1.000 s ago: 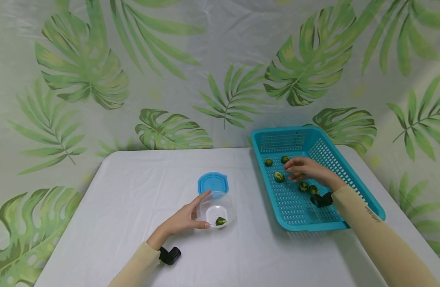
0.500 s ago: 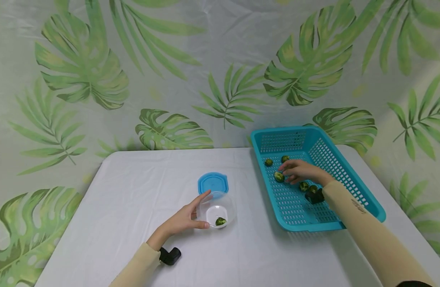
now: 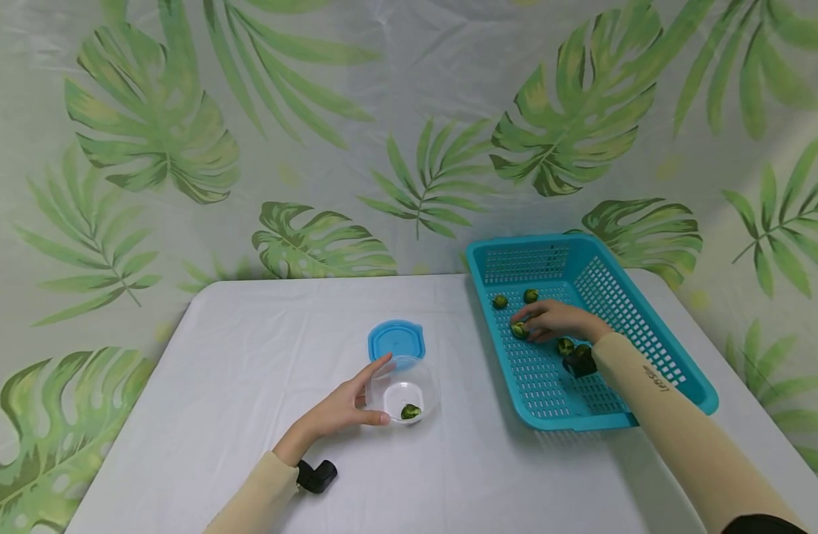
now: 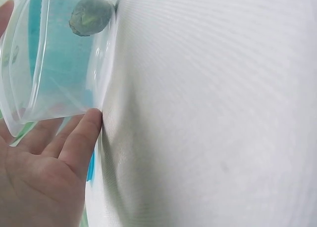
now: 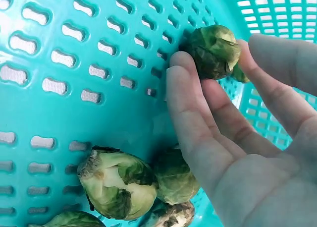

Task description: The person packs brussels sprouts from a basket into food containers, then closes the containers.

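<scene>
Apparently just one sprout (image 3: 411, 411) is done, lying in the clear tub (image 3: 397, 391) within the grip of the left hand (image 3: 338, 406); the rest lie in the teal basket (image 3: 541, 397), where the right hand (image 3: 559, 320) has its grip round another sprout (image 5: 214, 48). The wrist camera (image 3: 579, 363) partly hides a further sprout (image 3: 584, 347), leaving the count uncertain.

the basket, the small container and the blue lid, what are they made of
The basket looks like moulded plastic, teal with a slight sheen, pierced with regular slots. The small container seems to be clear, glossy plastic: a sprout shows through its smooth wall. The blue lid is probably smooth plastic too, judging by its even colour and shaped rim.
</scene>
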Action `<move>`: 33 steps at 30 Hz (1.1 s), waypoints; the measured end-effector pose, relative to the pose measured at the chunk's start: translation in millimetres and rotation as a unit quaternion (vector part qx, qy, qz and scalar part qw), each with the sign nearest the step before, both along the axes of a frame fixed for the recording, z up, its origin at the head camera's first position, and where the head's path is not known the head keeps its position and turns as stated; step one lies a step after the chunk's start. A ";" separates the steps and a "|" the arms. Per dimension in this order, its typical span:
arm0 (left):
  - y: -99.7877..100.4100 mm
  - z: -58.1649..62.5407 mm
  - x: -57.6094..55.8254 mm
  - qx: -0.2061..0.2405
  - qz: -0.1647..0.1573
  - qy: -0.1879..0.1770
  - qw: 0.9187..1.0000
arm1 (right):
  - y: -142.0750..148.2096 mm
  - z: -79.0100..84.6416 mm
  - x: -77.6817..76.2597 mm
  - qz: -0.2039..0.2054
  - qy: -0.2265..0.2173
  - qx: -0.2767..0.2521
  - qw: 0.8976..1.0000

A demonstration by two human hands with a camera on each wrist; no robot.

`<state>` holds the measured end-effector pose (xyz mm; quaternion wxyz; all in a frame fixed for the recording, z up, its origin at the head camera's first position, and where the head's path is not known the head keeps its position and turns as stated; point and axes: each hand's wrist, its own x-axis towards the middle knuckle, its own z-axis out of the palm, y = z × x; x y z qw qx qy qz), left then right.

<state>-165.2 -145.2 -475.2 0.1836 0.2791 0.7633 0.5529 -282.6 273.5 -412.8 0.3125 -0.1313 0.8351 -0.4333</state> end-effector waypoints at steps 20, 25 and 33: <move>0.3 1.7 -0.5 0.000 0.001 0.002 1.000 | 10.0 13.7 3.6 -0.036 0.033 -0.052 0.997; -0.4 1.1 -0.4 0.003 -0.003 0.002 1.000 | 11.7 19.8 7.2 -0.028 0.035 -0.067 0.997; -0.7 -1.1 0.0 0.007 -0.004 0.001 1.000 | 10.5 26.5 14.6 -0.021 0.041 -0.087 0.995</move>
